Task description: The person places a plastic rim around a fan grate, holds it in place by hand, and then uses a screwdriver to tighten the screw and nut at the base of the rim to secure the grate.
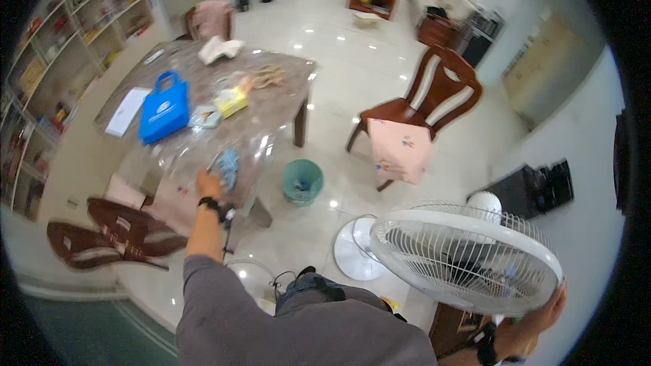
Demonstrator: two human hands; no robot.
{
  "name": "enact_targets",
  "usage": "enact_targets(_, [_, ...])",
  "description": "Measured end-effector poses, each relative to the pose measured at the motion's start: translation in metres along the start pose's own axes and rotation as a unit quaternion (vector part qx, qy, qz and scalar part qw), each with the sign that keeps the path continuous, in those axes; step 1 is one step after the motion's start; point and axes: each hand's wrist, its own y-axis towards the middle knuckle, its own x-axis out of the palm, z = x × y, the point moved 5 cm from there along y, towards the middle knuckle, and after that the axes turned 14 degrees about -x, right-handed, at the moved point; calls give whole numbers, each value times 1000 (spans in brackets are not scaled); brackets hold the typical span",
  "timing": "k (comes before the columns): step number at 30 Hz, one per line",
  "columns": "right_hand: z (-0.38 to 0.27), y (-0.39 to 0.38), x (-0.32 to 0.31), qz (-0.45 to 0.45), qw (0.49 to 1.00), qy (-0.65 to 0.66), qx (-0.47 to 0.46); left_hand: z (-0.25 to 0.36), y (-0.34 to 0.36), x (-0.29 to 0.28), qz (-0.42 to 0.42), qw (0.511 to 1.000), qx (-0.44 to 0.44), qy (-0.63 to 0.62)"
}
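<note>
My left hand (209, 185) reaches to the near end of the table (163, 152), which has a clear plastic cover, beside a crumpled blue cloth (228, 171); its curled fingers are too blurred to show what, if anything, they grip. My right hand (546, 315), at the lower right, grips the rim of a white standing fan (400, 220), whose caged head tilts above a round white base (356, 251). On the table are a blue bag (163, 115), a white paper (125, 112), a yellow packet (230, 103) and some beige items (270, 76).
A green bin (302, 176) stands between the table and a wooden chair (444, 78) with a pink cover (400, 146). More chairs (115, 234) flank the table. Cables (264, 268) lie near my feet, black objects (536, 186) sit at right, and shelves (102, 20) line the left wall.
</note>
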Motion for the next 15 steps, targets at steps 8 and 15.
enact_targets(8, [60,-8,-3,126,964,168,163,-60,92,32,-126,980,6,152])
enact_targets(15, [50,-18,-17,160,954,180,178,-72,110,24,-185,936,-25,298])
